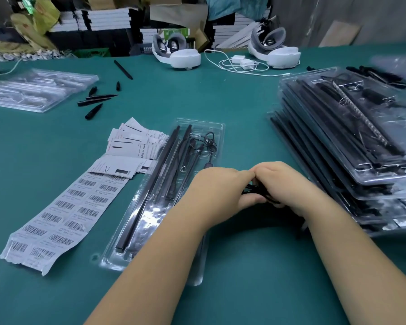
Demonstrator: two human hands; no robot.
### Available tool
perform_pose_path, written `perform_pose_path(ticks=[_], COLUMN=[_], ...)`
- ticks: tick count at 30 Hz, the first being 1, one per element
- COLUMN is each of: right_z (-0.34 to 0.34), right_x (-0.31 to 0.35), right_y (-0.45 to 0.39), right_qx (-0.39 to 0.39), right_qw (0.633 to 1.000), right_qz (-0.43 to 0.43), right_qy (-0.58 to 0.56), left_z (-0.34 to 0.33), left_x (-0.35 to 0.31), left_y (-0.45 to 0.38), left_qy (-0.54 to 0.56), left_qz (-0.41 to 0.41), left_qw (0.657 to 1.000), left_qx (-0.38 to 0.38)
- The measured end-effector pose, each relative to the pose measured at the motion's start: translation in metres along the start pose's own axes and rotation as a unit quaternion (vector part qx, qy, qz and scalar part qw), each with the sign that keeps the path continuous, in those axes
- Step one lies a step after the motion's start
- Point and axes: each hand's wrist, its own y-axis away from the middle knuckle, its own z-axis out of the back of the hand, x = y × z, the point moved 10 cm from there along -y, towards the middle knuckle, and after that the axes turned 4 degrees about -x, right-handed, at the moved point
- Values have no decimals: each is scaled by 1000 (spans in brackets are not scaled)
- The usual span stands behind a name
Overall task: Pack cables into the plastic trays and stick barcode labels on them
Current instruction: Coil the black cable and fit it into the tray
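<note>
A clear plastic tray (136,207) lies lengthwise in front of me on the green table, holding black rods and a thin black cable near its far end. My left hand (218,188) and my right hand (288,184) meet just right of the tray, both gripping a bundled black cable (256,191) that is mostly hidden between the fingers. A sheet of barcode labels (63,214) lies left of the tray, with a pile of printed paper cards (131,144) beyond it.
A tall stack of filled trays (352,141) stands at the right. Empty clear trays (35,90) sit at the far left, with loose black spikes and rods (96,102) beside them. Two white headsets (181,55) and a white charger cable (239,63) lie at the back.
</note>
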Motion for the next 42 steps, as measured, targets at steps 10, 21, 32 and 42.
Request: perform_pose_path(ticks=[10,21,32,42], right_z=[-3,13,-50,-54], right_x=[24,12,-12,-3], right_y=[13,-1,14,15], right_qx=[-40,-121,110,23], right_qw=[981,986,920,919], right_qz=[126,58,-172,-151], right_qy=[143,98,-335,-362], left_z=[-5,-7,-8,-17], left_x=[35,58,67,71], left_y=[3,12,17,13], left_qy=[219,346,645,611], left_qz=[141,165,190,294], left_qw=[965,923,741,730], left_qx=[-9,-2,1,-85])
